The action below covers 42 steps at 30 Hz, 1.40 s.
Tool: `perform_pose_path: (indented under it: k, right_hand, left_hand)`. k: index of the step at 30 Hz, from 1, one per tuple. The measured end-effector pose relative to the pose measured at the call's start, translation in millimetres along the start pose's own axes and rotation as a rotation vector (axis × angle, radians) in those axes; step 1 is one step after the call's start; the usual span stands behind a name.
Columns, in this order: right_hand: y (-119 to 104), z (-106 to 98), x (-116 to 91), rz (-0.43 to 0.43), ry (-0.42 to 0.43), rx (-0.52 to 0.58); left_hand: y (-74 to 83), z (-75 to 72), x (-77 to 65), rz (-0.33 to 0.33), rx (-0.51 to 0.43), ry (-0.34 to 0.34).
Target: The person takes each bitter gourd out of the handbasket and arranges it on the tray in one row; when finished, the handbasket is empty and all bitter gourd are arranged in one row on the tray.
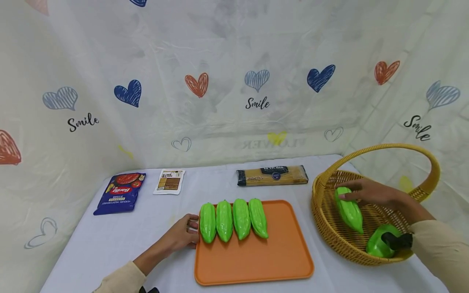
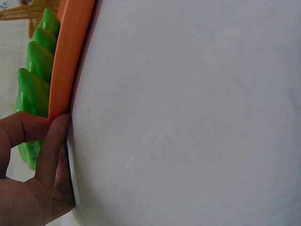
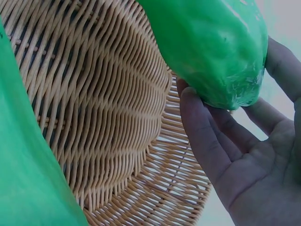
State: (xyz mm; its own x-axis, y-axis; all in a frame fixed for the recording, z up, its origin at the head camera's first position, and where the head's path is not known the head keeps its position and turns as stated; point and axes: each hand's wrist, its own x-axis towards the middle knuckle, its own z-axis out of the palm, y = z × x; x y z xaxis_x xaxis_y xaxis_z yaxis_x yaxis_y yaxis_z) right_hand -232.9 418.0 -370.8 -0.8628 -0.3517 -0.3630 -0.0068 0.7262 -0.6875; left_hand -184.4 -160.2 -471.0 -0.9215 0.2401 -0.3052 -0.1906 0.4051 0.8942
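Four-sided and orange, the tray (image 1: 253,264) lies on the table with several green bitter melons (image 1: 224,221) side by side along its upper left part. At the tray's left rim my left hand (image 1: 183,234) pinches the edge between thumb and fingers, seen close in the left wrist view. My right hand (image 1: 373,193) grips one bitter melon (image 1: 349,211) by its upper end, inside the outline of the wicker basket (image 1: 326,228). In the right wrist view the fingers curl around the end of that bitter melon (image 3: 211,52). Another green piece (image 1: 379,244) lies low in the basket, partly hidden by the wrist strap.
The basket's tall arched handle (image 1: 381,145) rises over the right forearm. Along the back of the table lie a spaghetti pack (image 1: 272,177), a small white packet (image 1: 169,182) and a blue sauce pouch (image 1: 121,193). A printed curtain (image 1: 227,122) hangs behind the table.
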Motion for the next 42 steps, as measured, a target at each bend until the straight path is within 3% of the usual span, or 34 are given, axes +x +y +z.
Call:
perform_pose_path:
  k: [22, 42]
  right_hand:
    - [-13, -2, -18, -0.032, 0.049, -0.057]
    - [-28, 0, -34, -0.087, -0.001, -0.008]
  left_hand:
    - [0.8, 0.8, 1.0, -0.005, 0.017, 0.017]
    - [0.3, 1.3, -0.1, -0.004, 0.008, 0.018]
